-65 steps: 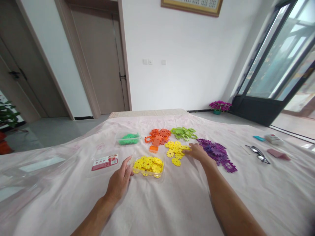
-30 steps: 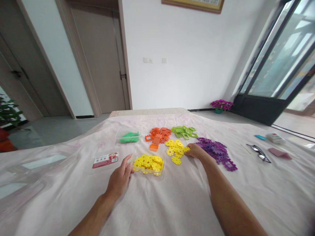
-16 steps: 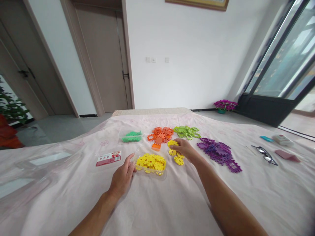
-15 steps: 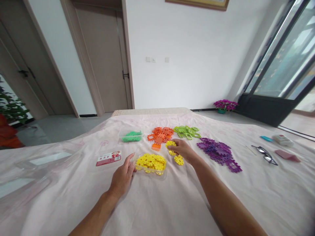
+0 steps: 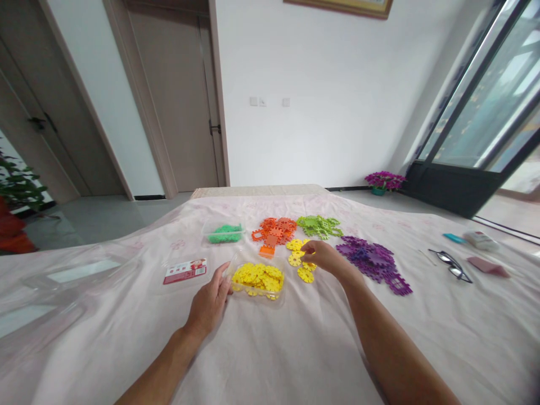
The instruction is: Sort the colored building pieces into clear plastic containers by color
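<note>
My left hand [image 5: 210,301] grips the left end of a clear plastic box [image 5: 276,302], its fingers against the wall. Yellow flower-shaped plastic discs [image 5: 257,277] with notched edges fill the box. Just right of it, my right hand [image 5: 324,259] is bent down over several loose yellow discs [image 5: 306,275] on the cloth. Its thumb and fingers are drawn together close to the discs; whether one is between the fingertips is hidden.
Behind lie piles of orange pieces [image 5: 276,230] and lime-green pieces [image 5: 319,226]. Purple pieces [image 5: 373,259] lie right. A second box [image 5: 205,233] holds green pieces [image 5: 225,233]. A labelled lid [image 5: 185,271] lies left; glasses [image 5: 451,264] lie far right on the pink cloth [image 5: 261,349].
My right hand has shifted to the right, uncovering more of the loose yellow discs. My left hand stays on the box.
</note>
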`<state>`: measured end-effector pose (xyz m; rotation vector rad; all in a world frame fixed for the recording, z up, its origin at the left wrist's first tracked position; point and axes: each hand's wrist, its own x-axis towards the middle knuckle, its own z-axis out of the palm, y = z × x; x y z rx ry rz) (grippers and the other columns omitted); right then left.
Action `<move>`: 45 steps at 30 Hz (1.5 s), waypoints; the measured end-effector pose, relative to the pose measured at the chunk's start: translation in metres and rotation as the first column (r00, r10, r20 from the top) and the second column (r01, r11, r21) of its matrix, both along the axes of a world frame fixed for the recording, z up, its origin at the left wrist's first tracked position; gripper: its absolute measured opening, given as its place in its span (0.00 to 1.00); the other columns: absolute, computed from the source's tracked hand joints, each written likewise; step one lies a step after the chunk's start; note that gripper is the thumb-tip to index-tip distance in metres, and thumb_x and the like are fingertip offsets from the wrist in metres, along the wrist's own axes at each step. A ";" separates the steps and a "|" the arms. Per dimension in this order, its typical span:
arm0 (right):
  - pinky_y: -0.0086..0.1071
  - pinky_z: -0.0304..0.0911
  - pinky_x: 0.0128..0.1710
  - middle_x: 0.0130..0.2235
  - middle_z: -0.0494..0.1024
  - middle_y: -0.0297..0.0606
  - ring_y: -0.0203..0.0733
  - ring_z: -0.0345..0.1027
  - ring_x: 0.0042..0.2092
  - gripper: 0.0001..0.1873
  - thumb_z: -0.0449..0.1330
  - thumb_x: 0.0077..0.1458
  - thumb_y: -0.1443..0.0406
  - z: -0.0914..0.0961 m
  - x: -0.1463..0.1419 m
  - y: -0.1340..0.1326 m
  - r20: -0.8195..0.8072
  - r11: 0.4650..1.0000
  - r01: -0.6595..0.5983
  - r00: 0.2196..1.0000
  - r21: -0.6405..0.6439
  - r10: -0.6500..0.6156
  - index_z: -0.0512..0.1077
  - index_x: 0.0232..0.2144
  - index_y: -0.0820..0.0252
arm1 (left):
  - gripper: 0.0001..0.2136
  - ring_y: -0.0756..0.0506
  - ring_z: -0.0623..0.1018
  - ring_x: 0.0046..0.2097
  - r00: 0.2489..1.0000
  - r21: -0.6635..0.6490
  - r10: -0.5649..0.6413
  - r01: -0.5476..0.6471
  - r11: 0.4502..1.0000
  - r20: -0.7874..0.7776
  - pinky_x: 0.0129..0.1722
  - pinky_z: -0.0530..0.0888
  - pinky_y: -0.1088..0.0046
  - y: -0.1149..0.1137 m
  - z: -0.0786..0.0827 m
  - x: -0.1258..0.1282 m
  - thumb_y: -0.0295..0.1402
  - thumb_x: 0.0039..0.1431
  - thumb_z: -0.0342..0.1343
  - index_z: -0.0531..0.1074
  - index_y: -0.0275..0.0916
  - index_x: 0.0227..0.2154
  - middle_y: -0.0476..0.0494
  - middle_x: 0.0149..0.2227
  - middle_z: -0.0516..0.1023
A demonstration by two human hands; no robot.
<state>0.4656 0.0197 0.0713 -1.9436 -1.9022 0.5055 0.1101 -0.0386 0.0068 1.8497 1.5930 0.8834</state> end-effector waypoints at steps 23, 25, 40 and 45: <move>0.32 0.62 0.42 0.48 0.80 0.42 0.48 0.73 0.47 0.21 0.68 0.49 0.61 -0.011 0.012 0.000 0.326 0.997 0.036 0.945 -0.073 -0.011 0.78 0.48 0.55 | 0.28 0.42 0.81 0.37 1.000 0.001 0.009 -0.009 1.000 -0.007 0.39 0.74 0.67 -0.002 0.003 0.001 0.48 0.69 0.37 0.60 0.40 0.65 0.43 0.34 0.81; 0.32 0.62 0.43 0.48 0.81 0.42 0.48 0.74 0.48 0.20 0.67 0.49 0.63 -0.013 0.013 0.000 0.342 0.998 0.039 0.940 -0.054 -0.018 0.79 0.47 0.55 | 0.28 0.41 0.81 0.37 1.000 -0.003 0.009 -0.009 1.000 -0.011 0.39 0.74 0.66 -0.002 0.004 0.002 0.48 0.69 0.37 0.60 0.40 0.65 0.43 0.34 0.81; 0.29 0.60 0.30 0.31 0.79 0.35 0.39 0.71 0.32 0.16 0.63 0.50 0.63 0.000 -0.011 0.000 -0.178 0.986 0.025 0.984 0.165 0.005 0.80 0.43 0.59 | 0.28 0.42 0.81 0.37 1.000 -0.007 0.009 -0.009 1.000 -0.008 0.39 0.72 0.67 -0.001 0.001 0.000 0.48 0.69 0.36 0.59 0.42 0.65 0.44 0.34 0.82; 0.26 0.63 0.25 0.32 0.78 0.35 0.36 0.71 0.31 0.21 0.65 0.50 0.60 -0.005 -0.063 -0.011 -0.695 0.987 -0.153 0.705 0.044 0.140 0.77 0.46 0.61 | 0.27 0.42 0.81 0.39 1.000 -0.017 0.005 -0.005 1.000 -0.017 0.39 0.72 0.68 -0.003 0.004 0.000 0.47 0.70 0.36 0.59 0.41 0.66 0.43 0.35 0.81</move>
